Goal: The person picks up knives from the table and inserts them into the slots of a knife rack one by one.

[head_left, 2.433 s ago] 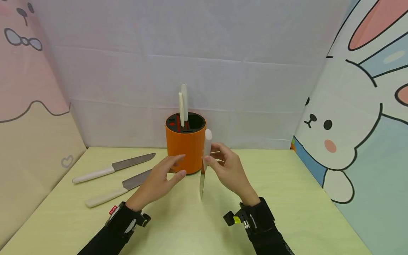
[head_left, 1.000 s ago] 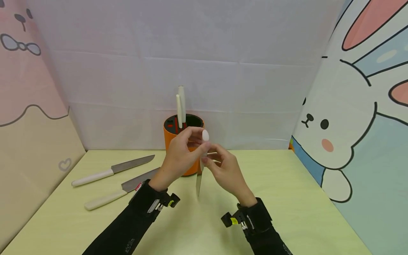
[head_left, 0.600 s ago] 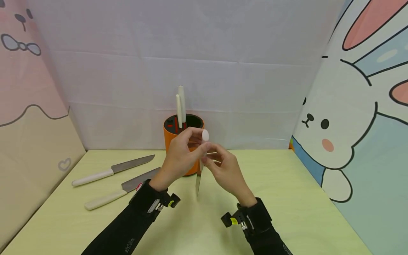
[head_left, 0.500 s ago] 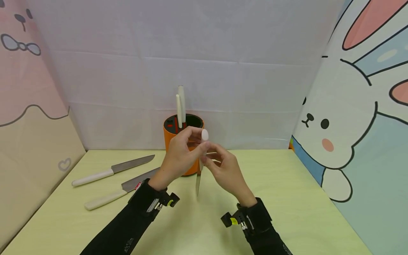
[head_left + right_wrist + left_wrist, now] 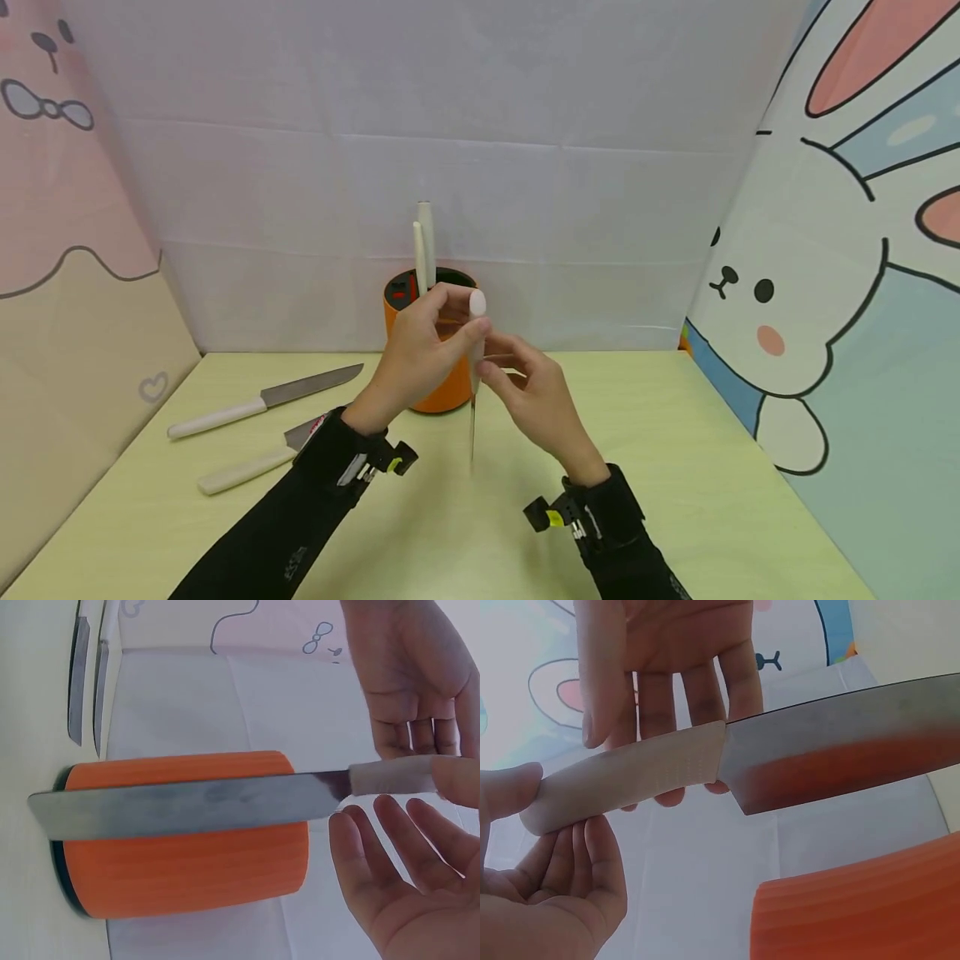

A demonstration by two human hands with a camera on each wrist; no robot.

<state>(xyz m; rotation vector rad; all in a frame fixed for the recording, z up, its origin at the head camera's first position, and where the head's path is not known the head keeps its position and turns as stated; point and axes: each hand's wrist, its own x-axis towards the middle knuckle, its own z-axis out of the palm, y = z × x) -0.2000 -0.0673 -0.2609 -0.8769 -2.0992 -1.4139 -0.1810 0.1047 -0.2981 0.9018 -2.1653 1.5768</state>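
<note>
A kitchen knife [image 5: 187, 806] with a white handle and broad metal blade hangs point down before the orange knife holder [image 5: 442, 392]. My left hand [image 5: 416, 346] pinches the butt of its handle between thumb and fingers. My right hand [image 5: 532, 396] is at the lower handle. In the left wrist view, the right fingers [image 5: 697, 694] lie fairly straight behind the handle, and the thumb tip stands just off its upper edge. Two white-handled knives [image 5: 425, 242] stand in the holder's black slotted top, partly hidden by the left hand.
On the pale table [image 5: 615, 517], two more white-handled knives lie to the left: the farther knife [image 5: 262, 404] in full view, the nearer knife [image 5: 247, 471] partly covered by the left sleeve. A white cloth [image 5: 585, 233] closes off the back; printed cloths flank both sides.
My left hand came in from the left and took the handle's butt. Lately it has raised the knife slightly and turned the blade edge-on; my right hand has stayed almost in place.
</note>
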